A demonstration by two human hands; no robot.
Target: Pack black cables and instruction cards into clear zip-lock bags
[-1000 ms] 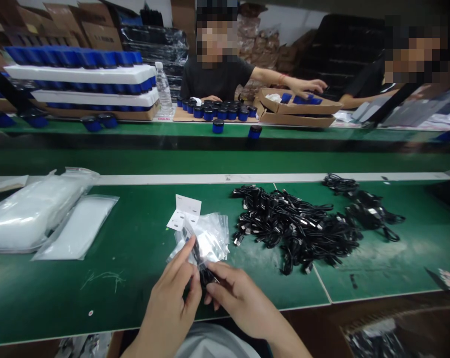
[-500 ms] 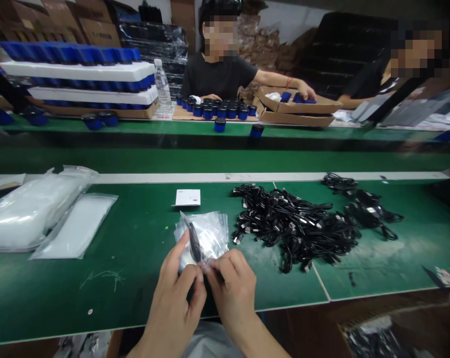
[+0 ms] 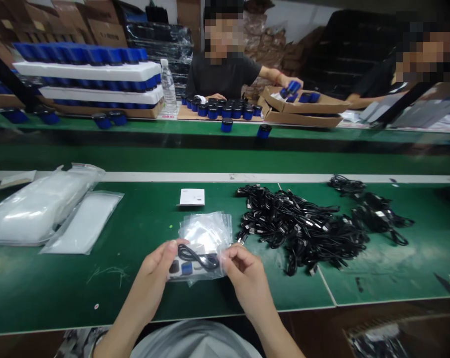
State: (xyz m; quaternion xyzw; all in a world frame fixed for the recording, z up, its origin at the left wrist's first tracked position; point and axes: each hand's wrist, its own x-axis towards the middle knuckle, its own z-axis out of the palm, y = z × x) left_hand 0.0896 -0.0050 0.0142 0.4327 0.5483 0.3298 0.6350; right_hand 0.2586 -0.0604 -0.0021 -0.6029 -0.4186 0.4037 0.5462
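My left hand (image 3: 156,268) and my right hand (image 3: 245,273) pinch opposite ends of a clear plastic bag (image 3: 195,268), holding it level just above the green workbench (image 3: 98,293). Inside the bag lies a coiled black cable (image 3: 197,257), along with a small card printed with dark and blue marks. Directly behind my hands rests a loose stack of clear plastic bags (image 3: 206,231). A small white card (image 3: 191,197) lies farther back on the bench. A large tangle of black cables (image 3: 299,226) sits to the right of my right hand, not touching it.
Packs of folded clear bags (image 3: 35,209) lie at the bench's left. More black cables (image 3: 372,214) lie to the far right. Across a green belt, a co-worker's hand holds blue-lidded jars (image 3: 293,88) above a cardboard tray (image 3: 303,112). Many similar jars (image 3: 219,112) stand nearby.
My hands have spread apart and turned the bag level, showing the coiled cable inside. Across the bench, the co-worker's hand has lifted blue-lidded jars from the tray.
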